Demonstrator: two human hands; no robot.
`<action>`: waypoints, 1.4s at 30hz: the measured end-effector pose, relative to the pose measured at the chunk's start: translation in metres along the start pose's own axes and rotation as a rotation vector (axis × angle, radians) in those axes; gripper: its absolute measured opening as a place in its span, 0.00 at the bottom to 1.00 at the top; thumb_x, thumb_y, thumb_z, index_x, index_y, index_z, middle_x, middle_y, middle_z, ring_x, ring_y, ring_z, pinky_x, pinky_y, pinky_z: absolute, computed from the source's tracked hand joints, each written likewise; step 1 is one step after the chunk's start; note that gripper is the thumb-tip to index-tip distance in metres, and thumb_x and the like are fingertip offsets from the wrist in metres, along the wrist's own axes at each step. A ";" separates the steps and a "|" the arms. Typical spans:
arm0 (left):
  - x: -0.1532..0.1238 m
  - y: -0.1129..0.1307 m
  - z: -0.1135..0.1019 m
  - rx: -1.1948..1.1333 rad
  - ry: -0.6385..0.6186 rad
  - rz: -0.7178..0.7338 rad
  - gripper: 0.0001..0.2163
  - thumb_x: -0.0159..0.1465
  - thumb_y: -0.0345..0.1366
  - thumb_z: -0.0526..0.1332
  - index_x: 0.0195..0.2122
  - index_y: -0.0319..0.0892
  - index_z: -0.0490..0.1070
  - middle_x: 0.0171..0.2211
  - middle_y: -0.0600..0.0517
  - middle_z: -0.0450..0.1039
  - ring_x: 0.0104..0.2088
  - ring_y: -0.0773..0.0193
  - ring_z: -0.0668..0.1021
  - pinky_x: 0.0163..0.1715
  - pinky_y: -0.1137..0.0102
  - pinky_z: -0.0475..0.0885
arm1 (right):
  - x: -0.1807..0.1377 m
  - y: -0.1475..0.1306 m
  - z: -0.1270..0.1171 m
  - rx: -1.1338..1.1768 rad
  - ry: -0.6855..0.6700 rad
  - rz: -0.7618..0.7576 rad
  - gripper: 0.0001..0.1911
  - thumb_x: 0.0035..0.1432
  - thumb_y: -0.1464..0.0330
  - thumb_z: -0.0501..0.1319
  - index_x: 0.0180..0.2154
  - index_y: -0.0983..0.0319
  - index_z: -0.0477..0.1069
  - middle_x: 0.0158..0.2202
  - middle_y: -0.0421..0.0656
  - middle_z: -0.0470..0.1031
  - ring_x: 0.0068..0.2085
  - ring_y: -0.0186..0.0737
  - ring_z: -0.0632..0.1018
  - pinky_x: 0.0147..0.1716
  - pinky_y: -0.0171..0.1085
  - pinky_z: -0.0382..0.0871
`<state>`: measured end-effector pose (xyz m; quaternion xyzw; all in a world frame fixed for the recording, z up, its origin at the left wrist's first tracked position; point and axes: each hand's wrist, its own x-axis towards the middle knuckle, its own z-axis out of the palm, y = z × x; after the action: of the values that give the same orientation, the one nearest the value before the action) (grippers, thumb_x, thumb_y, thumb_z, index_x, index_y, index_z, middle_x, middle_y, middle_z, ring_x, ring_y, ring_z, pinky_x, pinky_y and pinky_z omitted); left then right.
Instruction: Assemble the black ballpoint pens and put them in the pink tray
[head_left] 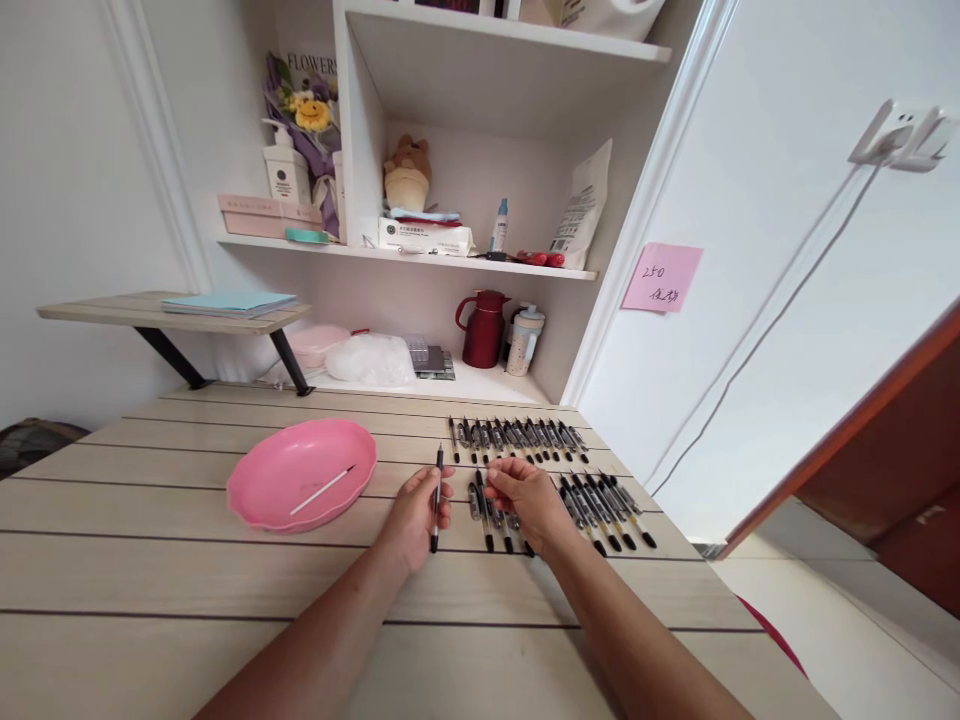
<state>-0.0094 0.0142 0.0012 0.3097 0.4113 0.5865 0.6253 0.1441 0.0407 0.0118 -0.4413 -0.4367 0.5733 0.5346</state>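
Observation:
My left hand (pixel 421 512) is closed around a gel pen (pixel 436 510), whose tip points up and away from me. My right hand (pixel 525 495) hovers at the left part of the nearer row of pens (pixel 607 512), thumb and forefinger pinched together. Whatever lies between those fingertips is too small to make out. Several pens of that row are partly covered by the right hand, and pen caps lie beside some of them. Left of my hands stands a pink scalloped bowl (pixel 259 478), with one thin white refill (pixel 322 491) inside.
Behind my right hand runs a second row of black pens (pixel 517 440). A small raised shelf (pixel 97 312) with blue paper stands at the back left. A red jug (pixel 484 330) and a speckled cup (pixel 524 342) sit in the white shelving. The wall bounds the table's right side.

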 end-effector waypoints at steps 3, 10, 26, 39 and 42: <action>0.002 0.001 -0.003 -0.017 0.039 0.006 0.11 0.52 0.36 0.59 0.35 0.38 0.70 0.20 0.57 0.65 0.16 0.75 0.67 0.15 0.79 0.61 | -0.006 0.003 0.003 -0.081 -0.077 0.048 0.10 0.36 0.68 0.67 0.26 0.64 0.72 0.18 0.39 0.71 0.20 0.32 0.72 0.17 0.30 0.63; 0.001 -0.005 -0.002 -0.007 0.078 0.017 0.10 0.49 0.33 0.61 0.33 0.38 0.71 0.19 0.57 0.65 0.17 0.73 0.70 0.19 0.76 0.67 | -0.024 0.014 -0.003 -0.732 -0.096 -0.159 0.06 0.43 0.73 0.57 0.23 0.61 0.73 0.15 0.38 0.71 0.19 0.34 0.70 0.21 0.33 0.60; 0.003 -0.008 -0.002 0.048 0.079 0.020 0.09 0.50 0.31 0.60 0.33 0.37 0.71 0.20 0.55 0.67 0.16 0.73 0.70 0.16 0.77 0.66 | -0.039 0.014 0.010 -1.401 -0.025 -0.351 0.07 0.49 0.73 0.56 0.26 0.60 0.72 0.30 0.41 0.73 0.30 0.34 0.71 0.27 0.32 0.53; 0.003 -0.007 -0.002 0.316 0.093 0.115 0.09 0.49 0.34 0.60 0.31 0.38 0.73 0.20 0.56 0.68 0.18 0.73 0.69 0.18 0.77 0.64 | -0.035 0.014 0.010 -1.364 -0.001 -0.287 0.03 0.48 0.70 0.58 0.26 0.61 0.70 0.30 0.40 0.73 0.30 0.33 0.70 0.26 0.31 0.51; 0.007 -0.010 -0.005 0.443 0.110 0.150 0.09 0.50 0.34 0.59 0.30 0.37 0.74 0.17 0.58 0.66 0.16 0.73 0.66 0.16 0.77 0.60 | -0.038 0.011 0.005 -1.373 0.016 -0.278 0.04 0.49 0.71 0.57 0.25 0.60 0.69 0.28 0.39 0.73 0.29 0.33 0.70 0.25 0.31 0.50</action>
<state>-0.0092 0.0197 -0.0108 0.4367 0.5392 0.5427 0.4733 0.1379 0.0019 0.0037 -0.6236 -0.7485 0.0909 0.2064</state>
